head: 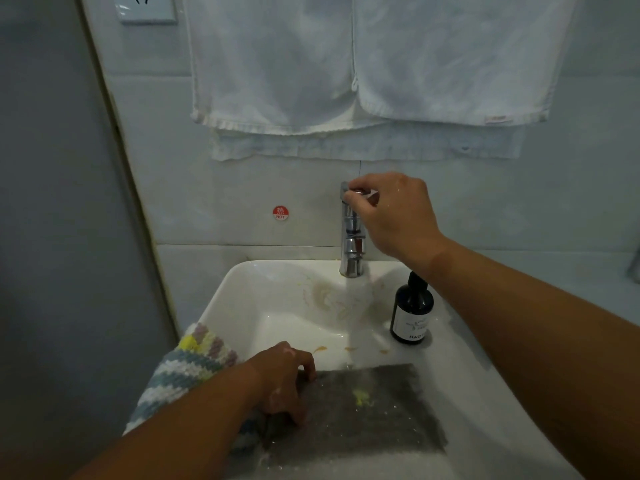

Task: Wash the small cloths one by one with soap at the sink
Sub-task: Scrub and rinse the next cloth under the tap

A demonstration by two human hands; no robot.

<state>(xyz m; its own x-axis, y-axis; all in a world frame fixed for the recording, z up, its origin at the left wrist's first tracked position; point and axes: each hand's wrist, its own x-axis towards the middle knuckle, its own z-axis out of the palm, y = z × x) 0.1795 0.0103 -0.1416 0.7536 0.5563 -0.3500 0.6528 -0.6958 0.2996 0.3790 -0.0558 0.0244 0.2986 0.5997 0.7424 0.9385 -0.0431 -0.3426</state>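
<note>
Chrome tap handle (345, 189) pinched by right hand (391, 216) fingers — left hand (284, 379) fingers curled, gripping grey cloth (367, 410).

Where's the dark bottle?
In the head view, the dark bottle with a white label stands on the white sink's right rim, beside the chrome tap.

Your white square ceramic sink (249, 306) holds:
- a grey rectangular cloth (374, 410), flat in the basin
- a striped knitted cloth (187, 368), draped over the left rim
- a dark pump bottle (412, 306), upright on the right ledge
- a chrome tap (351, 244), at the back
</note>
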